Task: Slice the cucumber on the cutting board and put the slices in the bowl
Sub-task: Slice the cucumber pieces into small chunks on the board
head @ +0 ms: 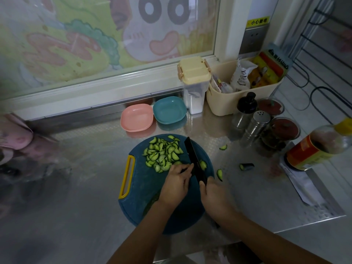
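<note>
A round blue cutting board [141, 189] with a yellow handle lies on the steel counter. A heap of half-moon cucumber slices [162, 153] covers its far part. My right hand [213, 197] grips the handle of a black knife [192, 155] whose blade points away, its edge beside the heap. My left hand [177, 180] rests on the board with its fingertips against the blade's left side, near the slices. One slice [203, 164] lies right of the blade. Behind the board stand an empty pink bowl [136, 117] and an empty blue bowl [169, 110].
Stray cucumber bits lie on the counter to the right: a slice [223, 147], another slice [219, 174] and an end piece [246, 166]. Shakers [255, 128], jars, a sauce bottle [316, 147], a cream basket [242, 96] and a lidded container [194, 86] crowd the right and back.
</note>
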